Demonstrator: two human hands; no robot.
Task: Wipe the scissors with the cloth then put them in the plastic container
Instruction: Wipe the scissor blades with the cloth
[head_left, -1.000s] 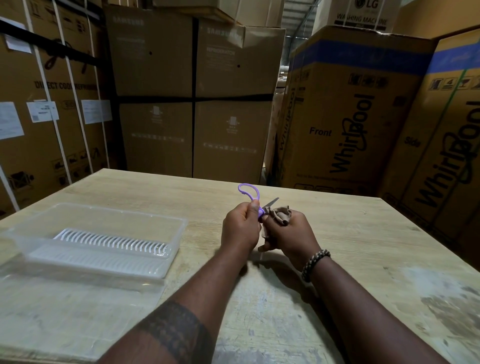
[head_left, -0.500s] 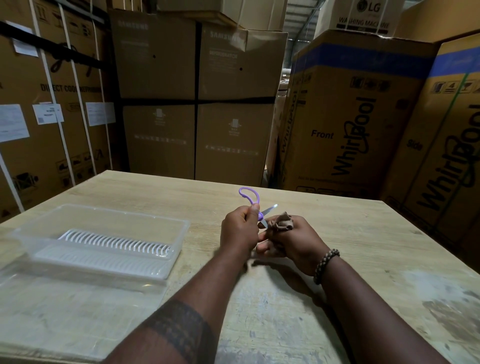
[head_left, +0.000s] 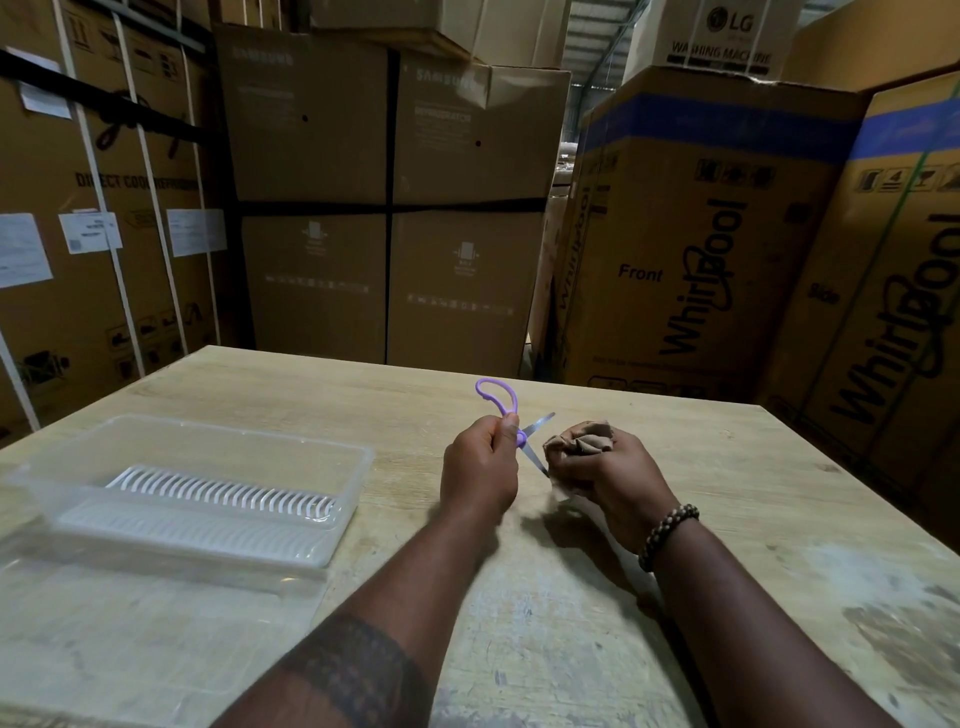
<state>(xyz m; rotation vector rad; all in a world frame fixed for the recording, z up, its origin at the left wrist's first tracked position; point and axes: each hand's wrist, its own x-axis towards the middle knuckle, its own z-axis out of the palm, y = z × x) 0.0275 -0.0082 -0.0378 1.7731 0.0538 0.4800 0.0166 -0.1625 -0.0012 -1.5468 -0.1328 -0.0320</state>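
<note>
We hold the scissors (head_left: 519, 437) in the air to the right of the plastic container (head_left: 208, 441), a little higher than its rim. They look small and light: thin, stiff metal blades with slim purple plastic loops for handles. The blades stand apart. One points up and away from the container. The other slants down towards the cloth (head_left: 584, 439), and its tip is just beside the cloth or touching it; we cannot tell which.

Our left hand (head_left: 480, 467) is curled in a fist round the lower handle, and the upper loop stands free above the knuckles. We judge that a sound hold — the plastic is smooth, but the loop shape guards against slipping, and the points face away from the palm.

The cloth is soft and limp, a brownish wad bunched in our right hand (head_left: 602, 475). That hand's fingers are curled tight round it, on the far side of the scissors from the container. For wiping, we would want plenty of cloth between fingers and edge, and strokes along the flat of the blade.

The container looks light, clear and thin-walled, with a white ribbed insert (head_left: 223, 493) in its bottom — the scissors should be laid in, not dropped. It rests on the wooden bench (head_left: 727, 493), and tall cardboard boxes (head_left: 701, 234) stand behind it.
</note>
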